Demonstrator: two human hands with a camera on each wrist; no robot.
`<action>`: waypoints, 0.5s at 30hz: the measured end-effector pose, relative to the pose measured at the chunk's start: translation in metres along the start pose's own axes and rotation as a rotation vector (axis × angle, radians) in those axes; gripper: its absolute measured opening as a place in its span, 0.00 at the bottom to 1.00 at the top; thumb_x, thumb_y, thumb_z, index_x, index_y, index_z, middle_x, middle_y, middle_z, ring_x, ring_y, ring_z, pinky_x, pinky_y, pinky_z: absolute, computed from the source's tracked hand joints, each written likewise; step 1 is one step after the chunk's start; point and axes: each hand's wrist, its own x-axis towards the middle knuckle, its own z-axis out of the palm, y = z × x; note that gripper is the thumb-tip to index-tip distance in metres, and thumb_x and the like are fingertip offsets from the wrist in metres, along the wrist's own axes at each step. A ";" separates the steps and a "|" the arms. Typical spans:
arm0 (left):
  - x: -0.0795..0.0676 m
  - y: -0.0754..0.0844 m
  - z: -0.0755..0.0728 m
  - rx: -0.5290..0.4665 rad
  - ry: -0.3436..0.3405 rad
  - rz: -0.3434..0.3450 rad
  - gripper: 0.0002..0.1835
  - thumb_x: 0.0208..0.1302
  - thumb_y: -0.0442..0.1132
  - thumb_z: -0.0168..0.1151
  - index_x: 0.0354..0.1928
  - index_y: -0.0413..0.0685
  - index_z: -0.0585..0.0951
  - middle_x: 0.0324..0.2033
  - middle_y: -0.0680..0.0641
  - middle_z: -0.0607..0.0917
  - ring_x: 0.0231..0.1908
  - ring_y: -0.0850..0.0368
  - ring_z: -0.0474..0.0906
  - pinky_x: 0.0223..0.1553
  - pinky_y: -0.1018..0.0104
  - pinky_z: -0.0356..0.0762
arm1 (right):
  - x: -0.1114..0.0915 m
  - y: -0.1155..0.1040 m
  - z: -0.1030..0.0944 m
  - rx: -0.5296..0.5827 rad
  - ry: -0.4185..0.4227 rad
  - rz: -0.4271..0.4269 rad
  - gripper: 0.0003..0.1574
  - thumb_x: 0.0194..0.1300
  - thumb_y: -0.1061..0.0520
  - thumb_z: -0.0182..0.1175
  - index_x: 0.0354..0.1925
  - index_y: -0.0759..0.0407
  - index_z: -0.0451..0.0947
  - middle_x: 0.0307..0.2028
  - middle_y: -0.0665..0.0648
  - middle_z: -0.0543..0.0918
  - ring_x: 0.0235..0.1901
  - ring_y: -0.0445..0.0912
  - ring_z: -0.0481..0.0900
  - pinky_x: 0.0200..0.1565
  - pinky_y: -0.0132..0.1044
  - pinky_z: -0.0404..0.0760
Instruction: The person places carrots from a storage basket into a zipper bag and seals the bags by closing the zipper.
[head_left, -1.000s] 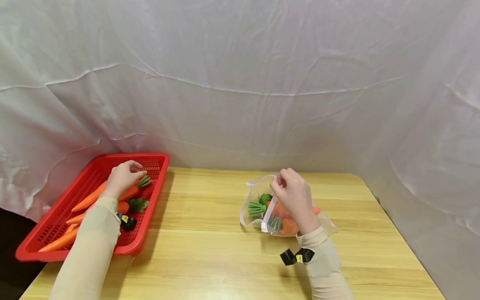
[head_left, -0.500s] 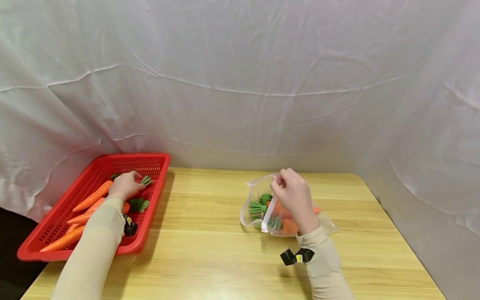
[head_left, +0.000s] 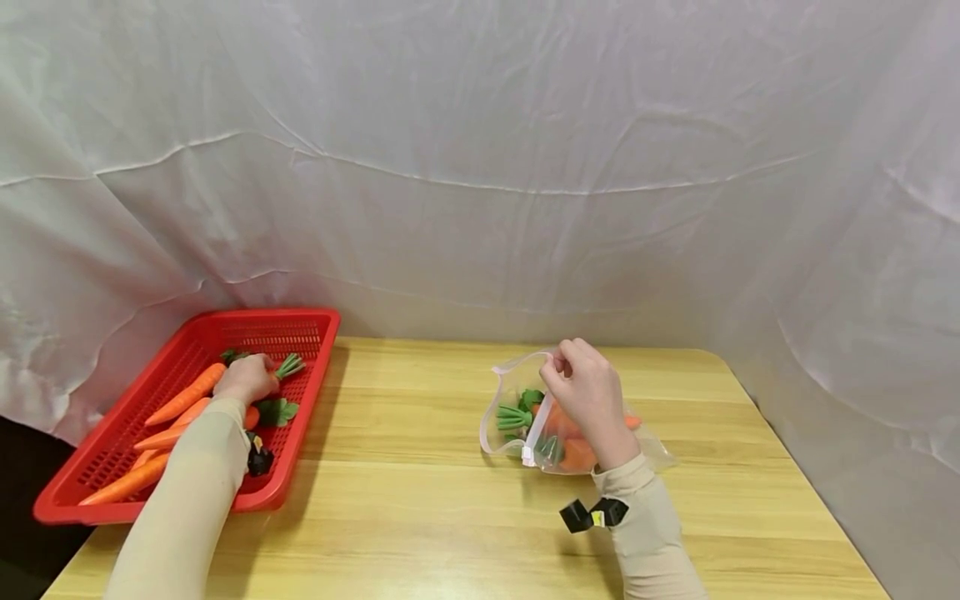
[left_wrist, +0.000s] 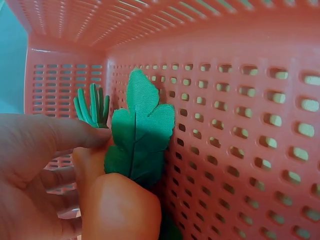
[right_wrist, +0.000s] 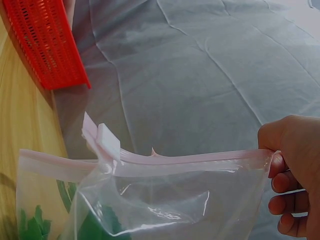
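In the red basket, my left hand (head_left: 247, 379) grips a carrot at its leafy end, with green stems (head_left: 289, 366) showing past the fingers. Up close in the left wrist view, the thumb lies along that orange carrot (left_wrist: 90, 162) and the fingers are on its other side. Another carrot (left_wrist: 122, 210) with a broad green leaf (left_wrist: 142, 125) sits beside it. My right hand (head_left: 587, 392) pinches the upper rim of a clear slider zip bag (right_wrist: 200, 175), whose mouth stands open to the left. Carrots with green tops (head_left: 513, 417) lie inside the bag.
Several more carrots (head_left: 187, 393) lie in the red basket (head_left: 279, 492), at the left of the wooden table (head_left: 420, 500). The bag rests on the table to the right. A pale cloth (head_left: 480, 242) hangs behind the table and along its right side.
My left hand has come down into the basket and taken hold of a carrot by its top end. The right hand and the bag have stayed in place.
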 end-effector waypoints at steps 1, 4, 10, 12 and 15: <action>0.000 0.000 0.000 -0.001 0.001 0.004 0.28 0.59 0.36 0.56 0.62 0.32 0.70 0.56 0.27 0.74 0.39 0.41 0.73 0.30 0.57 0.72 | 0.000 0.000 0.000 0.000 0.001 0.001 0.12 0.54 0.62 0.59 0.19 0.55 0.67 0.19 0.52 0.69 0.19 0.42 0.63 0.21 0.31 0.61; -0.001 0.000 -0.001 -0.002 0.013 0.034 0.28 0.57 0.36 0.57 0.60 0.31 0.72 0.55 0.27 0.76 0.38 0.42 0.73 0.33 0.57 0.73 | -0.001 0.000 0.001 0.001 0.002 0.005 0.12 0.54 0.62 0.59 0.19 0.55 0.67 0.19 0.52 0.69 0.19 0.42 0.63 0.21 0.31 0.60; 0.002 -0.003 -0.004 -0.014 0.071 0.092 0.25 0.53 0.36 0.58 0.54 0.31 0.76 0.50 0.29 0.79 0.39 0.42 0.75 0.37 0.55 0.76 | 0.000 0.000 0.001 -0.002 0.006 0.004 0.12 0.54 0.62 0.59 0.19 0.55 0.67 0.19 0.52 0.68 0.19 0.42 0.63 0.21 0.31 0.60; 0.001 -0.004 -0.007 -0.032 0.090 0.093 0.25 0.53 0.37 0.58 0.54 0.31 0.76 0.50 0.29 0.79 0.40 0.40 0.76 0.38 0.53 0.76 | 0.000 -0.001 0.001 -0.002 0.008 0.001 0.12 0.54 0.62 0.59 0.19 0.55 0.67 0.19 0.52 0.68 0.19 0.42 0.63 0.21 0.31 0.60; -0.001 -0.005 -0.012 -0.060 0.118 0.092 0.26 0.55 0.38 0.58 0.55 0.30 0.75 0.53 0.27 0.77 0.44 0.36 0.75 0.41 0.48 0.76 | 0.001 -0.001 0.001 0.003 0.011 0.000 0.12 0.54 0.62 0.59 0.19 0.55 0.67 0.19 0.52 0.68 0.19 0.42 0.63 0.21 0.31 0.60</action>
